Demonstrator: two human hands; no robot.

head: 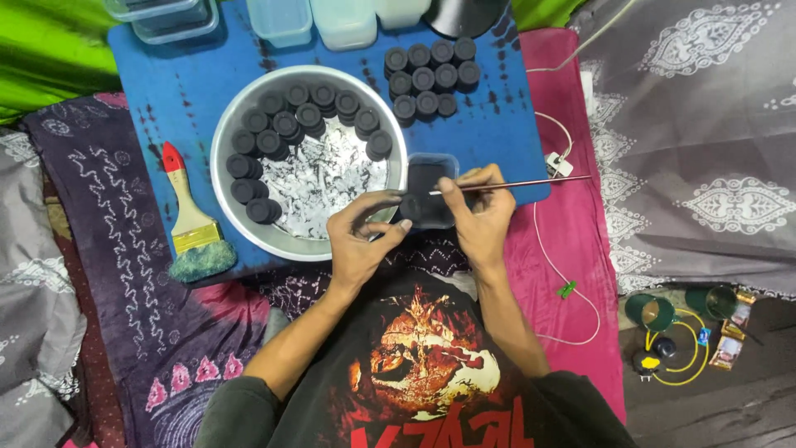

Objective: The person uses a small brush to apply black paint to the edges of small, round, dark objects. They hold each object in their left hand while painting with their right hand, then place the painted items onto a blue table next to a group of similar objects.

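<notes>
Pinching a small black disc [409, 205] in my left hand [362, 236], I am holding it over the rim of the metal bowl [249, 228], just beside a small dark tray [431, 170]. With my right hand [481, 207] I am gripping a thin stick [531, 182], its tip seemingly touching the disc.

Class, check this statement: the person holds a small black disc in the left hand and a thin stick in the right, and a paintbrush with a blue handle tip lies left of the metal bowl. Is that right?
One detail is wrong. The paintbrush has a red handle tip, not blue, as the head view shows. The rest stands: the left hand holds a small black disc, the right hand holds the thin stick, and the brush lies left of the metal bowl.
</notes>
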